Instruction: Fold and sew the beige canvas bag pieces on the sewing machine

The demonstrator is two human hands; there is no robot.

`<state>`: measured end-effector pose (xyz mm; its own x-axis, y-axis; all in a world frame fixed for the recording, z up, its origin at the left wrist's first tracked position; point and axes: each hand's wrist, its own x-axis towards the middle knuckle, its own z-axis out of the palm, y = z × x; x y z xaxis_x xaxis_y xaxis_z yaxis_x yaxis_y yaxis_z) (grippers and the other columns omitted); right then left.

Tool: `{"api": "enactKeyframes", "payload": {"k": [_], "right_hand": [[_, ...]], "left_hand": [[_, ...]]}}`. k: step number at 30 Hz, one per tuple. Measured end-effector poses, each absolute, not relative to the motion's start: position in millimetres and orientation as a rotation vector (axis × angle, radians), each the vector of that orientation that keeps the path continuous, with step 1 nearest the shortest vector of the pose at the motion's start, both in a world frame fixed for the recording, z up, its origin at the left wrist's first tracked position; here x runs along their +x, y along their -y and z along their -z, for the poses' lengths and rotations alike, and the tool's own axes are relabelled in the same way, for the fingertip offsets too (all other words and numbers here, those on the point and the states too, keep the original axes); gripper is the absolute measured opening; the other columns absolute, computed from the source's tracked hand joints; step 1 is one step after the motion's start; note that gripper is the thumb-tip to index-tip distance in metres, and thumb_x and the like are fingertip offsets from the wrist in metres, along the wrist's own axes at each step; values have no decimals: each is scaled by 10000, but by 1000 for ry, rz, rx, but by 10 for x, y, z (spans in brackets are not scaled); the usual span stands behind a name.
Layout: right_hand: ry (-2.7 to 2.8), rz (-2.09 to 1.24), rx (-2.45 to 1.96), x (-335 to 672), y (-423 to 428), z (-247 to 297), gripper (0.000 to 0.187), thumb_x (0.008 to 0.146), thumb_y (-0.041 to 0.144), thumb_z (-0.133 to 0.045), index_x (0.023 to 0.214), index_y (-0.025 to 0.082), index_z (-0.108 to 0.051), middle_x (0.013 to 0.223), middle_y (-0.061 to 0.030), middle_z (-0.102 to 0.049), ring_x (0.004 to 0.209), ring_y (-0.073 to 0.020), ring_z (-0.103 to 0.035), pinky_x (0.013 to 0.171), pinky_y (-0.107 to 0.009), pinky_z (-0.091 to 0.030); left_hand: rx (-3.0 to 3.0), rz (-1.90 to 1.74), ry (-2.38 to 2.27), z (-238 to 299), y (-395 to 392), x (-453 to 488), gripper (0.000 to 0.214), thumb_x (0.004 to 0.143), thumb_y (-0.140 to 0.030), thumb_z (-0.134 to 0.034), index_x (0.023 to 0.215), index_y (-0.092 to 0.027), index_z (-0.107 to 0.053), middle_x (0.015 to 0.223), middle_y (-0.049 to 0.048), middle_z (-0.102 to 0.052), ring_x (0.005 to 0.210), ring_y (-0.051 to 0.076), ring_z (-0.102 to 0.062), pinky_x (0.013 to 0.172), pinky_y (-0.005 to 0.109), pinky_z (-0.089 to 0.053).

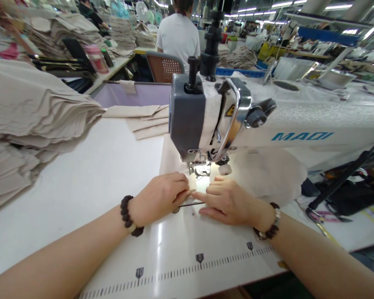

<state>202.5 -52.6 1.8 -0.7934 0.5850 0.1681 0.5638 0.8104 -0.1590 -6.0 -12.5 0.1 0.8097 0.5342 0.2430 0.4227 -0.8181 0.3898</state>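
Observation:
A pale beige fabric piece lies under the head of a white and grey sewing machine, spreading out on both sides of the lit presser foot. Just left of the foot, my left hand has its fingers bent and pinched at the near edge of the cloth. My right hand rests to the right of the foot, index finger stretched out to meet the left fingertips, thumb apart below. The needle's tip is lost in the lamp's glare.
Stacks of beige cloth rise at the left, and folded pieces lie behind the machine. Pink-handled snips sit at the right. A printed ruler scale runs along the front edge. Beyond, a person in white sits facing away.

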Motion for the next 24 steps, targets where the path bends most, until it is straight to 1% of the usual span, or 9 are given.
{"api": "enactKeyframes", "payload": {"k": [2, 5, 7, 9, 12, 15, 17, 24], "right_hand": [[2861, -192, -965, 1991, 540, -10, 374, 939, 390, -348, 1143, 140, -538, 762, -39, -611, 659, -168, -506, 695, -331, -331], [2919, -260, -1027, 1957, 557, -13, 377, 933, 411, -361, 1149, 157, -537, 784, -44, -623, 680, -173, -533, 726, -340, -341], [2924, -278, -1029, 1951, 561, -20, 378, 933, 410, -364, 1158, 156, -531, 785, -43, -627, 684, -177, -541, 736, -344, -344], [2923, -288, -1014, 1952, 560, -22, 365, 933, 396, -371, 1154, 151, -526, 790, -41, -629, 690, -179, -543, 737, -344, -345], [2922, -286, -1001, 1957, 558, -15, 336, 930, 385, -380, 1093, 143, -547, 790, -42, -631, 697, -181, -544, 728, -341, -345], [2926, -260, -989, 1959, 555, -2, 324, 928, 385, -387, 1045, 142, -567, 775, -44, -632, 682, -178, -543, 710, -337, -341], [2921, -248, -976, 1959, 552, 5, 318, 925, 377, -396, 1056, 143, -567, 762, -40, -631, 673, -174, -542, 707, -336, -338], [2904, -233, -965, 1959, 551, 22, 320, 925, 380, -399, 1054, 143, -571, 749, -32, -630, 664, -173, -539, 711, -340, -333]], "left_hand": [[2624, -624, -733, -21, 104, -65, 217, 880, -195, -437, 737, -131, -587, 750, 41, -610, 704, 130, -575, 643, 244, -494], [2584, -875, -742, -51, 82, -68, 142, 852, -160, -474, 769, -142, -588, 793, 37, -637, 749, 122, -598, 691, 236, -510], [2591, -928, -720, -58, 91, -58, 125, 845, -139, -485, 782, -139, -593, 817, 45, -646, 779, 126, -601, 709, 239, -515], [2634, -871, -645, -53, 118, -36, 140, 852, -134, -480, 779, -129, -599, 814, 57, -647, 769, 135, -595, 686, 244, -515], [2715, -736, -553, -36, 168, -3, 203, 875, -134, -450, 745, -115, -605, 785, 66, -644, 730, 143, -578, 646, 255, -499], [2755, -620, -547, -15, 189, 8, 254, 892, -152, -424, 714, -120, -602, 769, 60, -636, 724, 141, -564, 652, 264, -489], [2765, -564, -550, -1, 187, 3, 257, 894, -158, -420, 716, -125, -603, 776, 58, -634, 737, 141, -561, 666, 269, -488], [2761, -529, -553, 24, 168, -14, 252, 896, -165, -419, 736, -125, -609, 794, 62, -634, 743, 148, -562, 679, 274, -481]]}}
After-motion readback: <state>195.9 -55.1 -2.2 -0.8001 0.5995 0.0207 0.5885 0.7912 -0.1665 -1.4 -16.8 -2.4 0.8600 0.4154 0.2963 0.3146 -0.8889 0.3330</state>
